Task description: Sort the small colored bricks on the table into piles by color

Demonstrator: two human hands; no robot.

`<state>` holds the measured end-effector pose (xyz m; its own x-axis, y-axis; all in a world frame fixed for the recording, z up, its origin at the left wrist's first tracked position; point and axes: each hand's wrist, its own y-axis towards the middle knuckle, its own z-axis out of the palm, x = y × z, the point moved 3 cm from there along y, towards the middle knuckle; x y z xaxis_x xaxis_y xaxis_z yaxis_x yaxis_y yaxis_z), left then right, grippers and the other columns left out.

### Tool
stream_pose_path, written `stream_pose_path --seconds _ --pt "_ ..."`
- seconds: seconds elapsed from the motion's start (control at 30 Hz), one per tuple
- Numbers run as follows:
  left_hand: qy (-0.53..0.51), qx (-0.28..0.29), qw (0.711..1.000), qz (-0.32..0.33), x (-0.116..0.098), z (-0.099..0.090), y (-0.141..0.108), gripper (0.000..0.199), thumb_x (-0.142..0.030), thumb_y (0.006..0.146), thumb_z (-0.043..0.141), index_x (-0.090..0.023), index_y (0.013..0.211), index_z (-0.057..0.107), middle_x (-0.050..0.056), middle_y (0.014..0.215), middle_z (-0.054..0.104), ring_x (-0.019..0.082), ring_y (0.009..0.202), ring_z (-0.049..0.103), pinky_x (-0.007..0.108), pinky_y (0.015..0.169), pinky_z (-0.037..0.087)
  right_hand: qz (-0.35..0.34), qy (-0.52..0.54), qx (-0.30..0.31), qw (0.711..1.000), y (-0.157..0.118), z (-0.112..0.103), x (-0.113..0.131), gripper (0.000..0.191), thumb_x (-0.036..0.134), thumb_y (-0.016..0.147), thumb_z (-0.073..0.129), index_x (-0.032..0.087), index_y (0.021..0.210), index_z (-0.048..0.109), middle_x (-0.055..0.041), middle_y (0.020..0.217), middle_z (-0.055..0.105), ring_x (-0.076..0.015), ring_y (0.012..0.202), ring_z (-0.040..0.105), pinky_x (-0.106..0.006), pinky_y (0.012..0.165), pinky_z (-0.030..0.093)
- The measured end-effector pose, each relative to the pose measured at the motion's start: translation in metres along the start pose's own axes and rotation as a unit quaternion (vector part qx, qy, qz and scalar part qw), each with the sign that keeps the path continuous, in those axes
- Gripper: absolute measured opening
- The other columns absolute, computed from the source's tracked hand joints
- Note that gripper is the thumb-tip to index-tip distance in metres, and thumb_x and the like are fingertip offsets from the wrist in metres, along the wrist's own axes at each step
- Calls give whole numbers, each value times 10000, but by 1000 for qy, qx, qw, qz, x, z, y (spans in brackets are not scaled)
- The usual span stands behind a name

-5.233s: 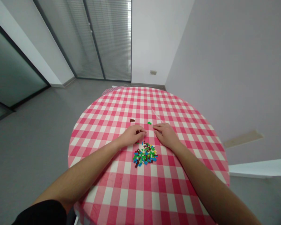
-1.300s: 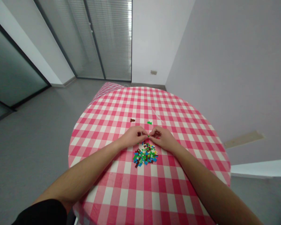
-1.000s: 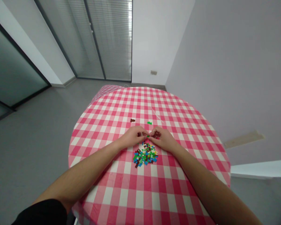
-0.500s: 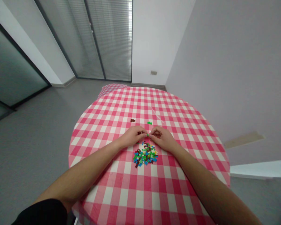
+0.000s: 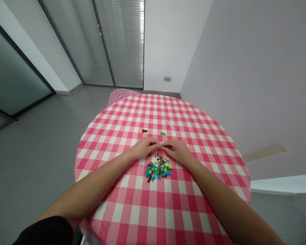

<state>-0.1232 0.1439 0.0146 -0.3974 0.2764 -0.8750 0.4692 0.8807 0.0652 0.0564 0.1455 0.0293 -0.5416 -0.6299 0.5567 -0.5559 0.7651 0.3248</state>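
Between my fingertips is a tiny green building brick. My left hand pinches it from the left, and my right hand closes on it from the right. Whether it is one brick or several joined is too small to tell. Just below my hands lies a loose pile of small building bricks in blue, green, brown, white, yellow and red. Beyond my fingers, a brown brick piece rests at the left and a bright green brick piece at the right.
A round table with a red-and-white checked tablecloth carries everything. Behind its far left edge stands something covered in similar checked cloth. Glass partitions with blinds rise at the back, and a plain wall is at the right.
The fingers of my right hand have straightened and drawn together at the green brick. My left hand has barely moved. The pile and the two separate pieces lie as before.
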Motion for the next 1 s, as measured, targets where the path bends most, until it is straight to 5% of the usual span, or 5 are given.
stream_pose_path --seconds 0.13,0.37,0.67,1.0 --pt "10 7 1000 -3 1 1 0 273 -343 920 510 -158 866 703 23 676 632 127 600 539 260 585 402 -5 -3 6 1000 -1 1 0 140 219 848 611 211 908 738 -46 822 736 -151 672 629 -260 633 475" --pt "10 -35 999 13 1 -2 -1 276 -326 929 511 -187 1048 718 74 1032 725 194 933 647 308 834 479 64 3 -14 998 -1 -1 -12 128 228 801 621 172 851 724 -48 759 718 -152 638 628 -249 605 469" --pt "15 -32 999 23 5 -1 -1 288 -362 933 513 -196 1008 735 72 987 734 189 892 659 298 797 491 211 -103 -43 971 -1 -6 -42 160 295 781 652 182 849 743 -52 793 744 -190 716 662 -271 644 451" --pt "23 -19 999 19 2 -2 -2 358 -415 953 477 -175 963 743 63 852 717 168 774 639 277 707 471 179 -117 -16 977 -2 -7 -38 180 266 812 608 180 888 746 -56 863 744 -186 769 651 -273 688 450"
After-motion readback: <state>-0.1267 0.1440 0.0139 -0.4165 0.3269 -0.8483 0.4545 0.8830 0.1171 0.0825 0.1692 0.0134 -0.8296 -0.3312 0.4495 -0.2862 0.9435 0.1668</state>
